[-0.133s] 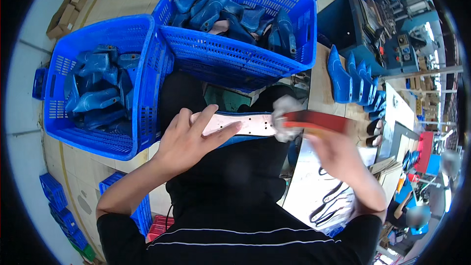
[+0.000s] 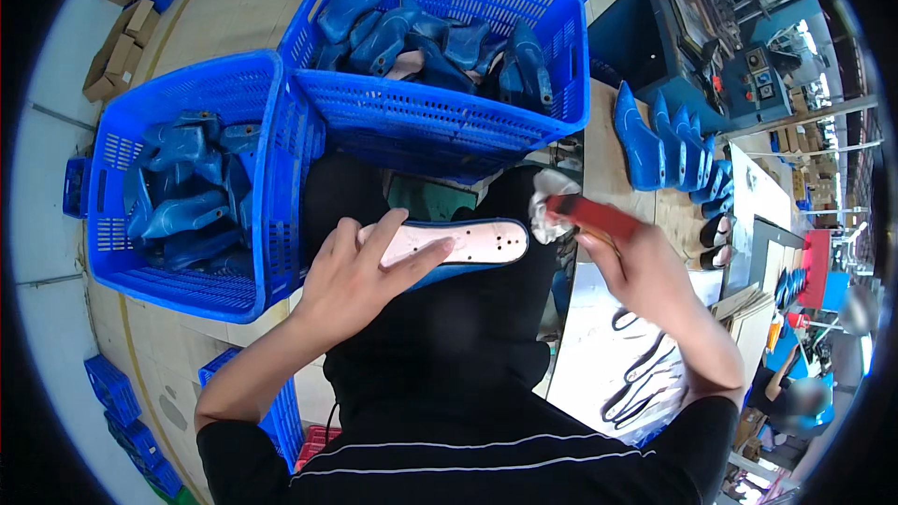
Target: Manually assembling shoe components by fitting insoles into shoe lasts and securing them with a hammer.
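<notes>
My left hand (image 2: 348,281) is closed round a blue shoe last (image 2: 447,273), which lies sole up across my lap. A pale pink insole (image 2: 482,241) with several small dark holes covers its upturned sole, and my thumb and fingers press on it. My right hand (image 2: 650,276) grips a red-handled tool (image 2: 603,218) with a lumpy, whitish head. That head stays just off the rounded right end of the insole, slightly above it. The exact kind of tool does not show.
Two blue crates, one at the left (image 2: 271,178) and one ahead (image 2: 374,84), hold blue shoe lasts. To the right, more lasts (image 2: 641,145) stand in a row on a bench. Dark straps (image 2: 636,379) lie on a white board (image 2: 585,355). A person (image 2: 781,388) works far right.
The tool's whitish head has moved up and off the insole's right end, which now shows whole. My left hand still keeps the last in place.
</notes>
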Motion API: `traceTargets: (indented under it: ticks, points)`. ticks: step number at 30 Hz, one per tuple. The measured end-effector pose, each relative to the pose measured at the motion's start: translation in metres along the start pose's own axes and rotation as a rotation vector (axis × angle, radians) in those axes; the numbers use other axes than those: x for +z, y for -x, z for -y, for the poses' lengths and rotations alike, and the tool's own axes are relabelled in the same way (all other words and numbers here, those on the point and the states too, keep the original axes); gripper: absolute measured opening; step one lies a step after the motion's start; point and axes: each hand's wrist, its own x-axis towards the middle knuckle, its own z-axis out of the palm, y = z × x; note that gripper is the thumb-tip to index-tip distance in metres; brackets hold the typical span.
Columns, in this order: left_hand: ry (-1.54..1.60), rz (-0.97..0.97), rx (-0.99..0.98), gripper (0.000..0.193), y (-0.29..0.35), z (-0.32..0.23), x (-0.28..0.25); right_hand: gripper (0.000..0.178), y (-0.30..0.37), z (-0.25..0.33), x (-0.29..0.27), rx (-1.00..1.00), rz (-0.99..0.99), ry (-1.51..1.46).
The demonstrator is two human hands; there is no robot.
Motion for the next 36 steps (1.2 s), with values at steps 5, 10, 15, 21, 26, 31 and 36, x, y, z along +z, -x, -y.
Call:
traceTargets:
  ticks: [5, 10, 15, 21, 26, 31, 36]
  points:
    - [0.019, 0.023, -0.013, 0.077, -0.002, -0.018, -0.007, 0.017, 0.034, -0.005, 0.004, -0.481, -0.095, 0.014]
    - [0.021, 0.028, -0.014, 0.077, -0.004, -0.012, -0.005, 0.026, 0.037, -0.023, 0.035, -0.493, -0.015, 0.174]
    - [0.083, 0.100, -0.062, 0.082, -0.002, -0.019, -0.013, 0.022, 0.038, -0.028, 0.049, -0.351, 0.057, 0.145]
    - [0.096, 0.079, -0.062, 0.075, -0.005, -0.020, -0.013, 0.019, 0.048, -0.039, 0.063, -0.173, -0.084, -0.019]
    - [0.203, 0.006, -0.232, 0.079, 0.013, -0.024, -0.015, 0.022, 0.005, -0.117, 0.084, 0.197, -0.448, 0.221]
    - [0.292, -0.136, -0.445, 0.076, 0.041, -0.019, -0.009, 0.033, -0.012, -0.271, 0.129, 0.373, -0.540, 0.382]
    - [0.181, -0.235, -0.494, 0.061, 0.065, -0.019, -0.019, 0.030, -0.037, -0.210, 0.166, -0.062, -0.863, 0.303]
